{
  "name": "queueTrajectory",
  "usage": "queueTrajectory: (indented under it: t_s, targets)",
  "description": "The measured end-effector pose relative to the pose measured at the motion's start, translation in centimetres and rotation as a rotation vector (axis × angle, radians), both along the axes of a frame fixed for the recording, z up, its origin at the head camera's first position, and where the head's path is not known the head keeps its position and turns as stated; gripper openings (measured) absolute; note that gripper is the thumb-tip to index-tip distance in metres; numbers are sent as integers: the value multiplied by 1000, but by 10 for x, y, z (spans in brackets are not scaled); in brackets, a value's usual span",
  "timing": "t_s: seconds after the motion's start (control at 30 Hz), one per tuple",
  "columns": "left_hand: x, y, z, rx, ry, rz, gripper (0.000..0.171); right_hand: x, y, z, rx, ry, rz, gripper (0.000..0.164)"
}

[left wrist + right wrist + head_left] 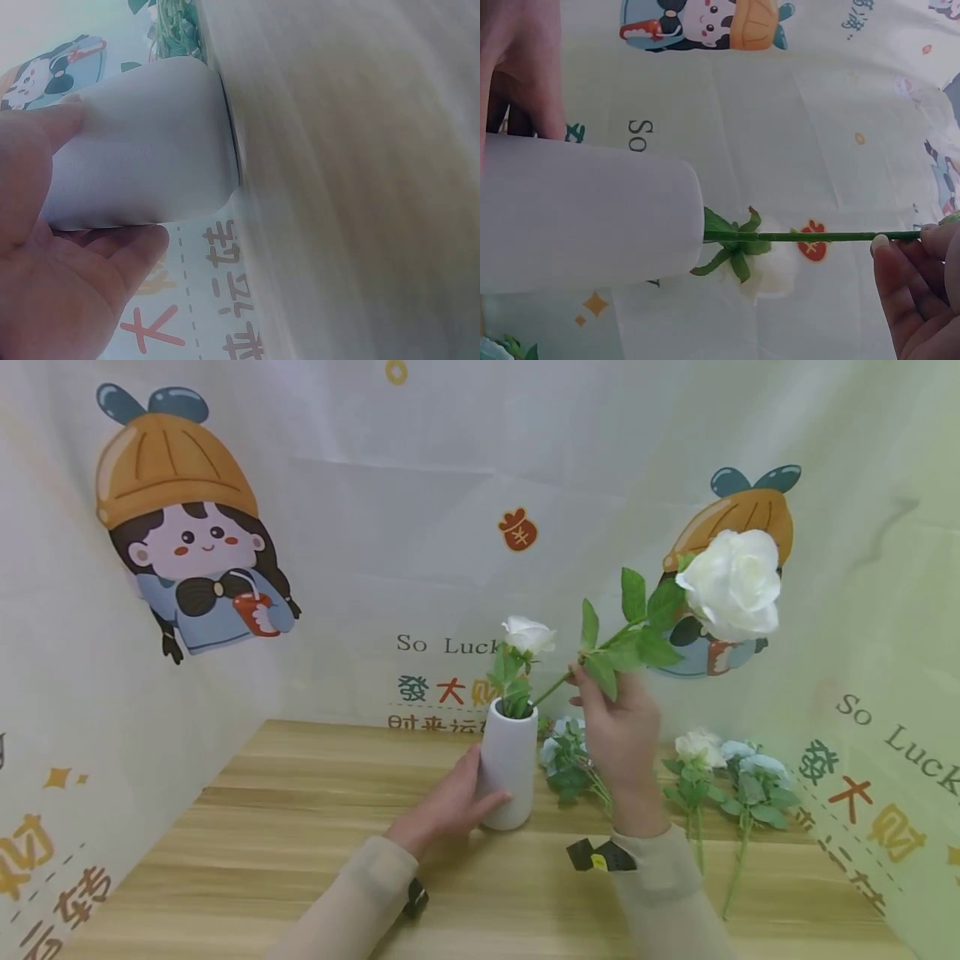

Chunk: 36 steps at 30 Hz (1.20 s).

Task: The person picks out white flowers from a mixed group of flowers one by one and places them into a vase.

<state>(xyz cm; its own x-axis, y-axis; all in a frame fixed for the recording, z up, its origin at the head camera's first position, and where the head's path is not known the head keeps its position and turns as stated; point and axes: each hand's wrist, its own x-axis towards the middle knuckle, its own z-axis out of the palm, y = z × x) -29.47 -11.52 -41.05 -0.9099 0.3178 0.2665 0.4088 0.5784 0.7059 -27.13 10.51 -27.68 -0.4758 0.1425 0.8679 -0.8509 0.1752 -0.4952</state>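
Note:
A white vase [509, 768] stands upright on the wooden table, and my left hand [450, 802] grips its lower side, thumb in front. In the left wrist view the thumb and fingers [139, 255] lie on opposite sides of the vase [150, 142]. One white rose [528, 635] with green leaves stands in the vase mouth. My right hand [622, 735] pinches the stem of a second, larger white rose [731, 585], which leans to the upper right. Its green stem [802, 237] runs from the pinching fingertips to the vase opening, with the lower end hidden inside.
Behind my right wrist lie pale blue flowers [562, 756]. Farther right on the table [300, 827] are a white flower [699, 750] and another blue flower stem [761, 772]. A printed cloth [420, 543] hangs behind and at both sides.

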Motion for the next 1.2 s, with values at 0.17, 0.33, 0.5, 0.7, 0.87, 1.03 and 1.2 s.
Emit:
queueTrajectory:
  t_s: [0.17, 0.33, 0.5, 0.7, 0.87, 1.03, 1.2]
  targets:
    - [-1, -1, 0, -5, 11, -5, 87, -14, -7, -11, 50, -76, -21, 22]
    - [-1, 0, 0, 0, 15, -9, 88, -23, -12, -20, 162, -190, -115, 18]
    - [-1, 0, 1, -5, 12, -9, 87, -26, -16, -27, 273, -258, -232, 26]
    - [-1, -1, 1, 6, 21, -20, 84, -32, -21, -34, 397, -275, -255, 31]
    - [-1, 0, 4, 22, 27, -17, 84, -35, -23, -35, 501, -329, -214, 33]
    - [-1, 0, 4, 12, 26, -15, 90, -35, -21, -36, 472, -355, -179, 31]
    - [0, 1, 2, 11, 39, -13, 90, -33, -18, -36, 451, -358, -183, 27]
